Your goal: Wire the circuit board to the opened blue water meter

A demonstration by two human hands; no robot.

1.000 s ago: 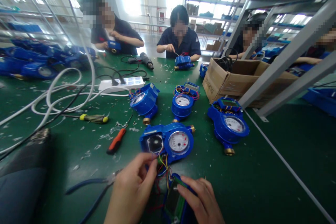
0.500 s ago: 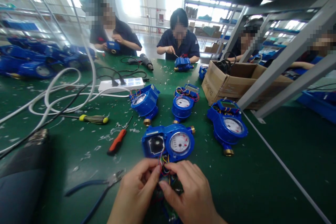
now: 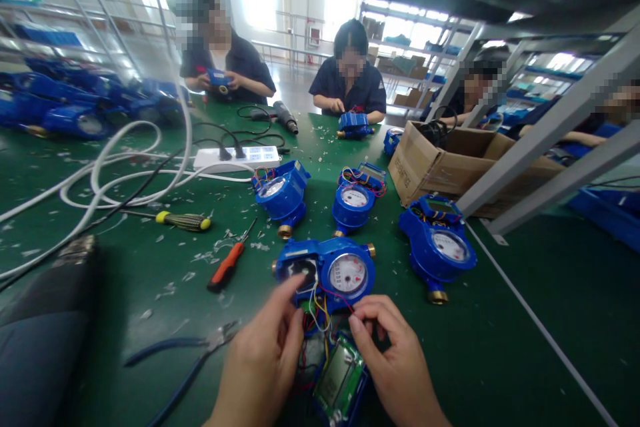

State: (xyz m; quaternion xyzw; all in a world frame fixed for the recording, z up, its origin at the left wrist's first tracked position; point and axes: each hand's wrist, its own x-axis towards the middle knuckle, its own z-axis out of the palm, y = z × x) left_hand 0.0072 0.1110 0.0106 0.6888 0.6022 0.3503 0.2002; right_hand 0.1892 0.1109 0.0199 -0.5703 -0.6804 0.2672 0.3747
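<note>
An open blue water meter (image 3: 330, 273) lies on the green table (image 3: 500, 347) right in front of me, its dial facing up. Coloured wires (image 3: 317, 310) run from it down to a green circuit board (image 3: 337, 377) in a blue cover. My left hand (image 3: 263, 360) has its fingers closed on the wires at the meter's open left compartment. My right hand (image 3: 400, 363) pinches the wires from the right, just above the board.
Three more blue meters (image 3: 437, 247) lie beyond. An orange screwdriver (image 3: 227, 267), a yellow-tipped screwdriver (image 3: 183, 220) and blue pliers (image 3: 185, 357) lie to the left, with white cables (image 3: 115, 177) and a power strip (image 3: 235, 158). A cardboard box (image 3: 450, 160) stands right. Several people work across the table.
My hands met over the wires half a second ago and have since parted. The circuit board shows again between them. The left fingers reached up to the meter's open compartment.
</note>
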